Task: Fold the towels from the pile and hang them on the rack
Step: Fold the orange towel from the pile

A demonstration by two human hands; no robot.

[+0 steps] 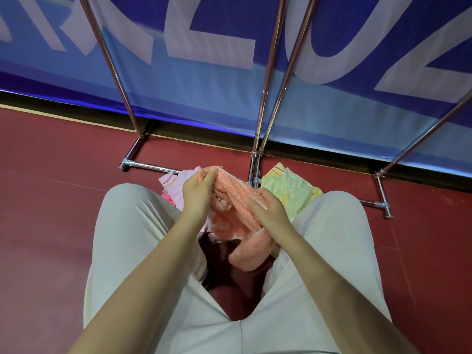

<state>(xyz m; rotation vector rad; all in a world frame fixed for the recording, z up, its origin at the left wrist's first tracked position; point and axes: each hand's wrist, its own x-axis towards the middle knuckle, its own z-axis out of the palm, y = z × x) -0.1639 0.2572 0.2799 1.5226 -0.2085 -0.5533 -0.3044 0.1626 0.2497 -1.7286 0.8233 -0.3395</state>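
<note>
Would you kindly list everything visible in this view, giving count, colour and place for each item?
orange towel: one, orange with white edging, held up between both hands above the knees
pink towels: a few, pink and white, piled on the floor behind the left hand
yellow-green towel: one, pale yellow-green, on the floor right of centre
rack: silver metal poles and base bars, standing on the floor ahead
banner: one, blue with white letters, behind the rack
floor: dark red
trousers: cream, both legs
left hand: pinches the towel's top edge
right hand: grips the towel's side
</note>
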